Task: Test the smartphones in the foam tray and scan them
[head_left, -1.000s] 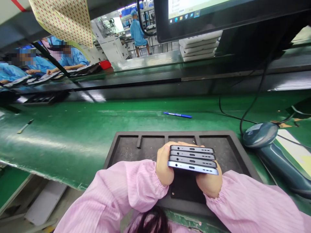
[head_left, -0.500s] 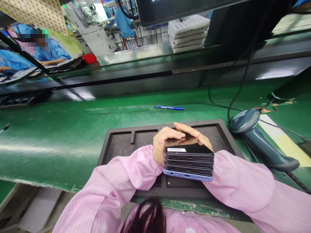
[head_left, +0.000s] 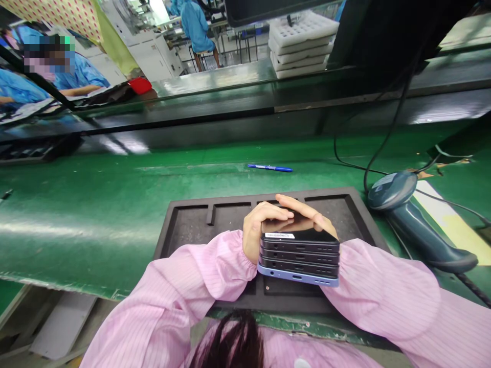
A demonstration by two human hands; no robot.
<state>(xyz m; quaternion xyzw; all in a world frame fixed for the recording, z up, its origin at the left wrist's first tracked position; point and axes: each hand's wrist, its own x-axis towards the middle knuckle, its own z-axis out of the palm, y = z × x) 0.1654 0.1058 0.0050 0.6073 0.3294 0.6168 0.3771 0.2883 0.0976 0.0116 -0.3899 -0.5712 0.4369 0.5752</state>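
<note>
Between my two hands is a stack of several smartphones [head_left: 299, 258], their short edges with ports facing me. The top phone has a glossy black screen with a white label; the lowest one is light blue. My left hand [head_left: 253, 227] wraps the left side, fingers reaching over the far part of the screen. Along the right side, my right hand [head_left: 312, 212] grips the stack, with its fingers lying across the far end and its palm partly hidden. Beneath is a black compartmented tray [head_left: 184, 225]; whether the stack touches it cannot be made out.
A blue pen [head_left: 270, 167] lies beyond the tray on the green bench [head_left: 95, 194]. To the right rests a corded barcode scanner [head_left: 418, 225] beside a pale paper strip [head_left: 456, 220]. White foam trays [head_left: 301, 43] are stacked at the back. Co-workers in blue sit farther off.
The camera view has shifted slightly. Both hands keep the same grip on the phone stack, with no clear movement of it.
</note>
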